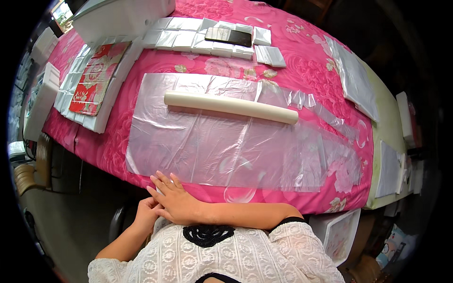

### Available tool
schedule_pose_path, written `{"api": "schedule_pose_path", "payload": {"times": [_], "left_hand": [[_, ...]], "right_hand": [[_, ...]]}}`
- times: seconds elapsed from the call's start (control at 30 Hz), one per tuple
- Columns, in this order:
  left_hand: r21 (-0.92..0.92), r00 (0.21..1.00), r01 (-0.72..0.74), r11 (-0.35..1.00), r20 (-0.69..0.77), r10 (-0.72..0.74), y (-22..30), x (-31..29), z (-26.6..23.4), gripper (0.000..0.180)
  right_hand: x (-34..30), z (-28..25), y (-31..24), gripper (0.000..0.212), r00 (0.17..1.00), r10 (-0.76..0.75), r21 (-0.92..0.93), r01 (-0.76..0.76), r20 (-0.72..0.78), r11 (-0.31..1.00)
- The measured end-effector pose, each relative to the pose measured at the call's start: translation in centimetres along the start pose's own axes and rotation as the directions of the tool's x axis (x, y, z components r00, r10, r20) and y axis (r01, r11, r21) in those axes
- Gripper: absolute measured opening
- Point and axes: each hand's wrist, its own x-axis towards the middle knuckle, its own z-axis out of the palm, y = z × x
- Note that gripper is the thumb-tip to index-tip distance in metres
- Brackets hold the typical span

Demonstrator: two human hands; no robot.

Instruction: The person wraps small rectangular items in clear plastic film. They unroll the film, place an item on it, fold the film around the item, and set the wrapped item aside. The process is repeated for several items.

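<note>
Close to my body, at the near edge of the table, my two hands meet. My right hand [180, 202] reaches across from the right with its fingers stretched and apart. Tucked partly beneath it, my left hand [147, 215] has its fingers curled together; a bit of white shows between the hands, too small to name. Just beyond them lies a clear plastic sheet [207, 146], spread flat with creases. Across its far part rests a cream-coloured roll [231, 107], touched by neither hand. From the sheet's far right a narrow clear strip [325, 113] trails over the cloth.
A pink floral cloth [302, 61] covers the table. Rows of white packets [184, 41] lie at the back, with a black phone [228, 36] on them. A red patterned booklet [99, 78] sits on more packets at left, near a white bin [125, 19]. Stacked plastic bags [351, 78] lie right.
</note>
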Motion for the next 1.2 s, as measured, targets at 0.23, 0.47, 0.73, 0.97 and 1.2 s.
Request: {"api": "schedule_pose_path", "payload": {"times": [0.23, 0.47, 0.73, 0.97, 1.2], "left_hand": [[0.662, 0.877, -0.468, 0.585, 0.269, 0.398, 6.6, 0.2, 2.4, 0.031], [0.536, 0.778, -0.606, 0.587, 0.246, 0.579, 8.0, 2.2, 3.7, 0.033], [0.447, 0.801, -0.596, 0.667, 0.274, 0.533, 8.6, 4.2, 4.2, 0.033], [0.478, 0.759, -0.649, 0.592, 0.345, 0.552, 11.1, 6.1, 4.4, 0.035], [0.457, 0.737, -0.674, 0.580, 0.361, 0.572, 11.1, 7.0, 5.2, 0.034]], "right_hand": [[-1.6, -8.9, 4.5, 0.014, 0.974, -0.214, -0.155, 0.200, -0.079, 0.967], [-4.8, -23.2, 15.5, 0.010, 0.702, 0.515, 0.409, -0.336, -0.491, 0.848], [-5.4, -36.1, 27.7, 0.024, 0.341, 0.741, 0.488, -0.583, -0.579, 0.650], [-1.9, -38.0, 30.8, 0.057, 0.343, 0.744, 0.219, -0.811, -0.574, 0.543], [1.7, -39.1, 29.5, 0.070, 0.199, 0.881, 0.190, -0.934, -0.430, 0.304]]}}
